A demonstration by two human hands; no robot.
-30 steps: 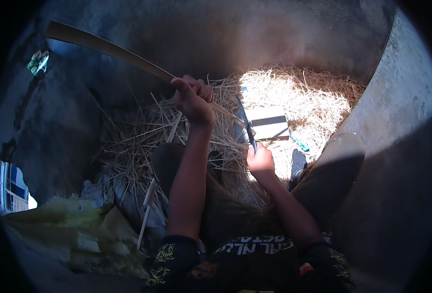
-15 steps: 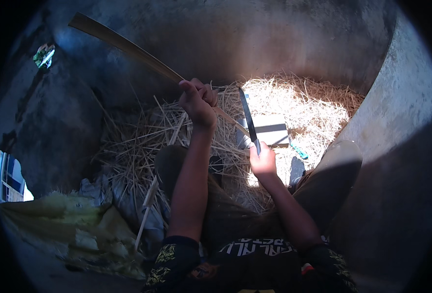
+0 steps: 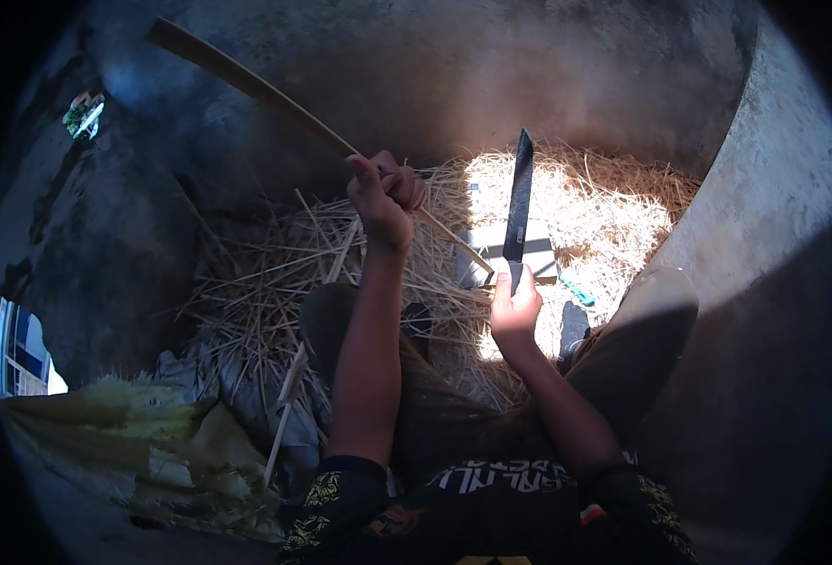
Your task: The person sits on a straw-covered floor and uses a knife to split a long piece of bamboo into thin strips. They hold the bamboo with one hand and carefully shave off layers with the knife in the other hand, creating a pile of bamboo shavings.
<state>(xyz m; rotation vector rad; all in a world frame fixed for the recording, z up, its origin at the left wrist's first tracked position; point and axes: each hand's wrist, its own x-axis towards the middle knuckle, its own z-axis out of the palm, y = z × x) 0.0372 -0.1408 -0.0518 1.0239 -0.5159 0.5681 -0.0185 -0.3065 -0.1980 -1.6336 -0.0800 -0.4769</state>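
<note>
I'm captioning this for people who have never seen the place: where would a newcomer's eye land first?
Probably on the sunlit patch of pale shavings right of centre, glaring against the dark walls. Next, perhaps, the dark-bladed knife in front of that patch, held in the right hand with its tip toward the picture's top. Then the long, flat strip in the left hand, slanting to the upper left.

Long, flat brown strip (image 3: pixel 247 87): middle hidden from me inside left hand (image 3: pixel 385 205). Dark-bladed straight knife (image 3: pixel 520 198): handle mostly covered by right hand (image 3: pixel 517 315). Small blue square (image 3: pixel 474 187): too tiny to identify.
</note>
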